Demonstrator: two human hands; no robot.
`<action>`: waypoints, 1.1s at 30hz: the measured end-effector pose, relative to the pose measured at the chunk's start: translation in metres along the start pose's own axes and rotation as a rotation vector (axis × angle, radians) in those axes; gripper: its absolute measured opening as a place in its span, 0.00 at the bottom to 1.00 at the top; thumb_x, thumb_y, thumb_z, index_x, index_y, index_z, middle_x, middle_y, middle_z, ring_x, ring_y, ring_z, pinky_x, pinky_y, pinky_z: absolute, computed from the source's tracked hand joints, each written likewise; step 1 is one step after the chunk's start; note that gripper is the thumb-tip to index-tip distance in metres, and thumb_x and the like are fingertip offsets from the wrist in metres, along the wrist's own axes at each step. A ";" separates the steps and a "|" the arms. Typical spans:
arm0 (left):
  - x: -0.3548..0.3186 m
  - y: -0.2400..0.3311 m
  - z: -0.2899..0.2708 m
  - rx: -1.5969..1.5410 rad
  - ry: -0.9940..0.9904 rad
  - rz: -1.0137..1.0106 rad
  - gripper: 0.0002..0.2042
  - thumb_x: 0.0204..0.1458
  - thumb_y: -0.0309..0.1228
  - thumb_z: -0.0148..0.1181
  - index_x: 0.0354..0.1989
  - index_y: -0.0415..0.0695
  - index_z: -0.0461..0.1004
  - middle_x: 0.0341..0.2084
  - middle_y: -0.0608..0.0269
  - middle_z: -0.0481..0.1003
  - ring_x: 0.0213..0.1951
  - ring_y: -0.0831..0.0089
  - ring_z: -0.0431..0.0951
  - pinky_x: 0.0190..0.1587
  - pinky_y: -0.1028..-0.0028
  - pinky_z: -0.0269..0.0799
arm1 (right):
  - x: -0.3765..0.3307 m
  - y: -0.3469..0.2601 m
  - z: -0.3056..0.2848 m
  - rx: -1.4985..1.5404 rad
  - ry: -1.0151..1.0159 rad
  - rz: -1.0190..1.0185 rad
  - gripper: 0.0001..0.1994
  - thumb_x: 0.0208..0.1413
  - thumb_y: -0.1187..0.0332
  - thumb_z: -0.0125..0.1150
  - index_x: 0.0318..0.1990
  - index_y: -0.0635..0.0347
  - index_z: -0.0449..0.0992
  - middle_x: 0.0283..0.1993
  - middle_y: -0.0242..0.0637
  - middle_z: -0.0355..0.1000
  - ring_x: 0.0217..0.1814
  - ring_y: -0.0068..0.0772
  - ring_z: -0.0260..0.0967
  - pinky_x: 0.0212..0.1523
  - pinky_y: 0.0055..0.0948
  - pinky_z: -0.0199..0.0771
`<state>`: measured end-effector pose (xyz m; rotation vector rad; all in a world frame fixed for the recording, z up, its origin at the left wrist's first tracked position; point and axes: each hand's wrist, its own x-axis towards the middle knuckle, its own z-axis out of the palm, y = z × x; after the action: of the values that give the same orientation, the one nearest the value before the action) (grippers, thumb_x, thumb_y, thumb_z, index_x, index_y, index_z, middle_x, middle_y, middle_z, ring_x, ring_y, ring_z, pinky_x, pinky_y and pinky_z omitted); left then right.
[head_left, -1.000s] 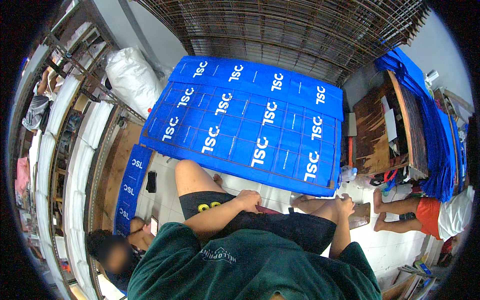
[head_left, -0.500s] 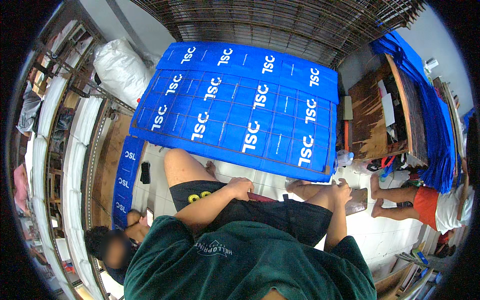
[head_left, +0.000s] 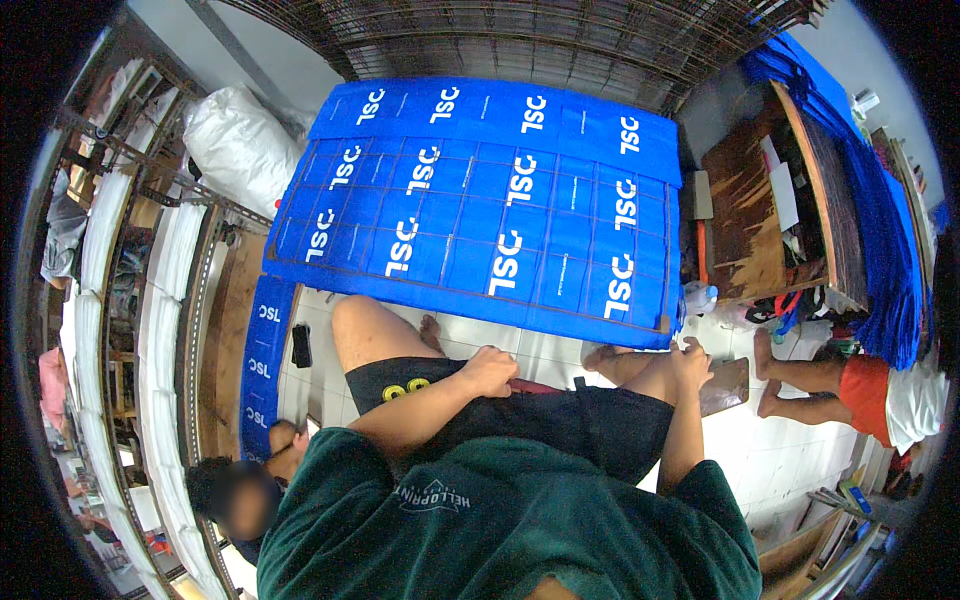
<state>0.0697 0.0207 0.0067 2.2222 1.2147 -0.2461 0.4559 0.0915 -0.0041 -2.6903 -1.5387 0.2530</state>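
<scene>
My left hand [head_left: 490, 371] rests over my lap, fingers curled in a closed shape. Beside it shows a dark red strip [head_left: 540, 387]; whether the fingers hold anything is hidden. On my right knee lies my right hand [head_left: 692, 366], its fingers loosely bent and apart, with nothing seen in it. In front of me spreads a stack of blue printed fabric pieces [head_left: 460, 290] with white lettering. A thin wire rack [head_left: 590, 262] lies across them, beyond the reach of both hands.
Stacked wire racks [head_left: 520, 40] rise behind the fabric. A wooden cabinet [head_left: 750, 240] stands right, blue fabric [head_left: 880, 240] hanging beside it. Another person [head_left: 890, 400] is at right, one more [head_left: 240, 500] at lower left. A black phone [head_left: 301, 346] lies on the floor.
The view has shifted slightly. My right hand's fingers have drawn in a little on the knee, and my left hand looks more curled. The fabric and rack stay in place.
</scene>
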 end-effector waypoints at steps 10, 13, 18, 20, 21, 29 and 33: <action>0.003 -0.003 0.008 0.011 -0.005 -0.019 0.10 0.35 0.37 0.60 0.26 0.48 0.77 0.27 0.53 0.76 0.33 0.56 0.77 0.38 0.58 0.71 | 0.000 0.002 -0.004 0.015 -0.063 0.028 0.22 0.44 0.50 0.61 0.47 0.44 0.72 0.43 0.32 0.73 0.56 0.40 0.62 0.54 0.59 0.53; 0.003 -0.005 0.006 -0.046 -0.028 -0.040 0.10 0.35 0.37 0.60 0.28 0.50 0.77 0.29 0.56 0.76 0.35 0.56 0.76 0.38 0.59 0.71 | 0.002 0.002 -0.005 0.026 -0.092 0.033 0.21 0.45 0.50 0.60 0.47 0.45 0.72 0.44 0.32 0.73 0.56 0.41 0.61 0.55 0.62 0.50; 0.005 -0.009 0.013 -0.134 0.001 -0.025 0.12 0.34 0.36 0.62 0.31 0.52 0.75 0.31 0.62 0.75 0.38 0.58 0.75 0.39 0.60 0.71 | 0.001 -0.001 -0.007 0.004 -0.096 0.046 0.22 0.44 0.49 0.61 0.47 0.44 0.72 0.45 0.31 0.73 0.57 0.37 0.61 0.55 0.55 0.53; 0.006 -0.015 0.018 -0.183 0.000 -0.007 0.12 0.34 0.36 0.62 0.31 0.51 0.75 0.32 0.62 0.75 0.39 0.59 0.75 0.40 0.59 0.70 | 0.002 -0.001 -0.006 -0.009 -0.098 0.047 0.22 0.44 0.49 0.61 0.47 0.43 0.72 0.45 0.31 0.73 0.56 0.37 0.62 0.55 0.55 0.54; 0.006 -0.016 0.018 -0.207 -0.001 0.003 0.12 0.34 0.36 0.62 0.31 0.51 0.75 0.32 0.63 0.75 0.39 0.59 0.75 0.40 0.59 0.70 | 0.003 -0.001 -0.006 -0.015 -0.099 0.048 0.22 0.44 0.49 0.61 0.47 0.43 0.72 0.45 0.30 0.73 0.56 0.36 0.62 0.55 0.54 0.54; -0.001 0.008 -0.008 0.012 -0.022 0.017 0.10 0.36 0.33 0.61 0.31 0.49 0.75 0.32 0.61 0.75 0.39 0.60 0.75 0.40 0.59 0.70 | 0.002 0.004 -0.001 -0.011 -0.057 0.022 0.22 0.44 0.49 0.61 0.46 0.44 0.72 0.44 0.33 0.73 0.55 0.41 0.63 0.53 0.58 0.55; -0.001 0.010 0.004 0.074 0.051 0.059 0.08 0.37 0.31 0.60 0.29 0.46 0.75 0.31 0.59 0.75 0.37 0.60 0.77 0.39 0.60 0.70 | 0.002 0.001 -0.002 -0.006 -0.060 0.008 0.22 0.44 0.49 0.60 0.46 0.45 0.72 0.46 0.36 0.72 0.56 0.44 0.62 0.53 0.62 0.54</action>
<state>0.0782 0.0137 0.0083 2.3375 1.1822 -0.2159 0.4582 0.0927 -0.0029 -2.7180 -1.5474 0.3324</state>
